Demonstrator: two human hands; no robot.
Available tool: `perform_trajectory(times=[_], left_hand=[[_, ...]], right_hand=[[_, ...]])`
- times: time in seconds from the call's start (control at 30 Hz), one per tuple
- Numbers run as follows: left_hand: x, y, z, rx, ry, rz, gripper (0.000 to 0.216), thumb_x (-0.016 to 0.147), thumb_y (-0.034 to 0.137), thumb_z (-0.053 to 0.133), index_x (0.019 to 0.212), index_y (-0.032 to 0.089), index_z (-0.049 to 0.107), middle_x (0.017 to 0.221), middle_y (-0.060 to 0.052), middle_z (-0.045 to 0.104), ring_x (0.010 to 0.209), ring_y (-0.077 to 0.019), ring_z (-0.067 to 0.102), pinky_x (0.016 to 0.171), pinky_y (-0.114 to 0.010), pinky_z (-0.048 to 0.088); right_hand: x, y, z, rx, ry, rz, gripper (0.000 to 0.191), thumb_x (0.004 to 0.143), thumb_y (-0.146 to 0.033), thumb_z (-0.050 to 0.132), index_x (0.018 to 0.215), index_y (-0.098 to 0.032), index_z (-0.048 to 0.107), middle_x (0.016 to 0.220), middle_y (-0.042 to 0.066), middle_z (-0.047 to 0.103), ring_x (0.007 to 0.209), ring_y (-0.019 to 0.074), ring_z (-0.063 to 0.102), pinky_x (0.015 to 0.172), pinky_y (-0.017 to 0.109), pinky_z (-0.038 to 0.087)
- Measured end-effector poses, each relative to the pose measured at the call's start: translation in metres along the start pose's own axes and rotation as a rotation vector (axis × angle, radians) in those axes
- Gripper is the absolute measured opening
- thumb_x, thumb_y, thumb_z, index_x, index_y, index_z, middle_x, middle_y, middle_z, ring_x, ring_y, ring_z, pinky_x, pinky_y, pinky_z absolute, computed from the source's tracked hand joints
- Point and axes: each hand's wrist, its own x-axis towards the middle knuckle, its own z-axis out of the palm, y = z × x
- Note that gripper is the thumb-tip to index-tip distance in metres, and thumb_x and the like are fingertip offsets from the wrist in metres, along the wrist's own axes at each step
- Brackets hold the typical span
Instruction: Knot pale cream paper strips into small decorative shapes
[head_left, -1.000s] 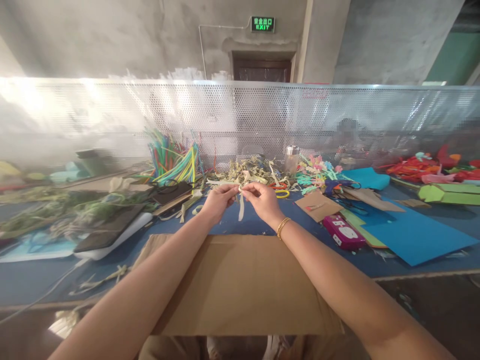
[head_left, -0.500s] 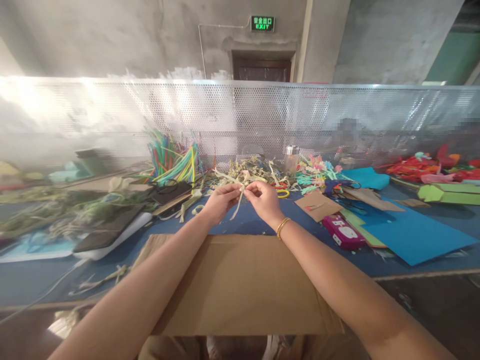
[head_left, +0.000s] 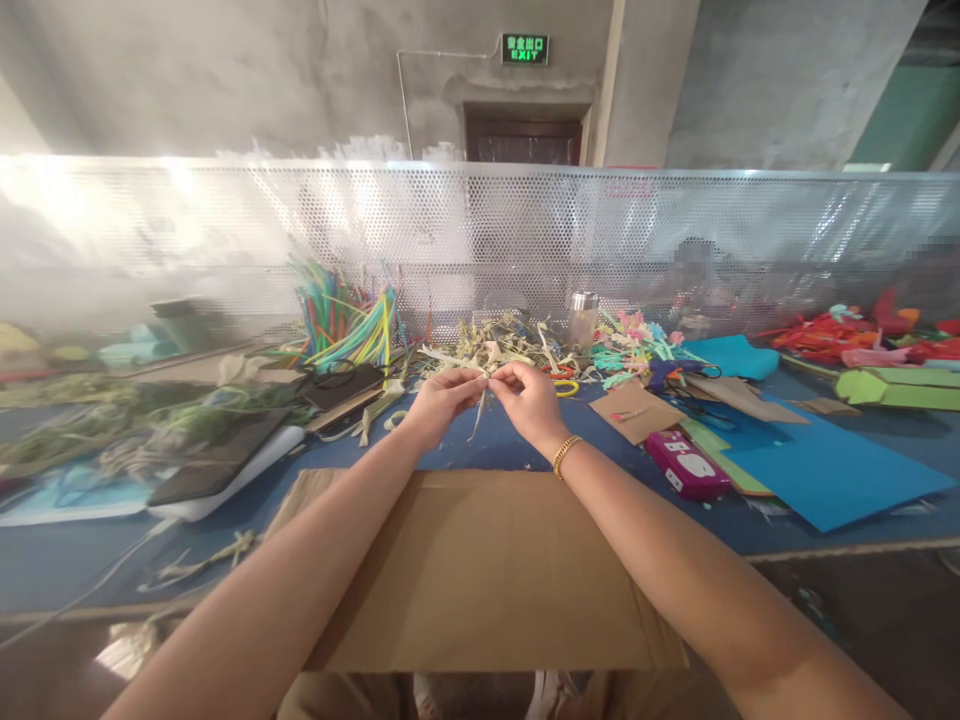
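My left hand [head_left: 444, 402] and my right hand [head_left: 529, 400] meet fingertip to fingertip over the blue table, each in a pinch. Between them is a thin pale strip [head_left: 478, 418], like dried leaf or raffia, whose narrow tail hangs below the fingers. The part at the fingertips is small and mostly covered, so I cannot tell whether it is knotted. Just behind the hands lies a heap of dry greenish strips [head_left: 510, 332]. A brown cardboard sheet [head_left: 487, 570] lies below my forearms, over my lap.
Colourful stems [head_left: 352, 325] stand at back left, near a dark tablet-like pad [head_left: 225, 460]. A lidded bottle [head_left: 583, 318], paper flowers [head_left: 637, 340], a purple box [head_left: 686, 465] and blue sheets [head_left: 825, 460] are on the right. A perforated metal screen [head_left: 420, 220] borders the table.
The strip's hanging tail has turned and looks narrower, and its upper end reaches slightly farther left. Both hands stay in nearly the same place, still pinching.
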Motion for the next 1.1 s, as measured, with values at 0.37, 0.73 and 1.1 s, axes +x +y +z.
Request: perform_trajectory(times=[0.37, 0.73, 1.1], left_hand=[[0.000, 0.006, 0.000, -0.132, 0.067, -0.046, 0.022, 0.062, 0.027, 0.082, 0.073, 0.014, 0.068, 0.060, 0.003, 0.055, 0.050, -0.0039, 0.047, 0.049, -0.018, 0.036], [0.000, 0.002, 0.001, -0.165, 0.034, -0.033, 0.020, 0.063, 0.023, 0.081, 0.074, 0.012, 0.068, 0.066, 0.001, 0.060, 0.057, -0.0053, 0.052, 0.053, -0.017, 0.041], [-0.001, 0.004, 0.003, -0.143, 0.066, -0.022, 0.021, 0.059, 0.023, 0.082, 0.072, 0.013, 0.069, 0.066, 0.000, 0.061, 0.056, -0.0057, 0.051, 0.053, -0.017, 0.040]], right_hand=[[0.000, -0.010, -0.010, -0.341, 0.083, -0.366, 0.011, 0.084, -0.019, 0.058, 0.094, -0.024, 0.062, 0.104, 0.006, 0.063, 0.105, 0.0225, 0.053, 0.097, 0.041, 0.039], [-0.002, -0.014, -0.009, -0.591, -0.085, -0.516, 0.017, 0.089, -0.029, 0.056, 0.081, -0.031, 0.070, 0.105, 0.000, 0.060, 0.101, 0.0221, 0.043, 0.090, 0.040, 0.030], [-0.002, -0.021, -0.011, -0.678, -0.137, -0.506, 0.021, 0.093, -0.030, 0.051, 0.083, -0.030, 0.069, 0.101, 0.001, 0.062, 0.099, 0.0214, 0.044, 0.089, 0.040, 0.027]])
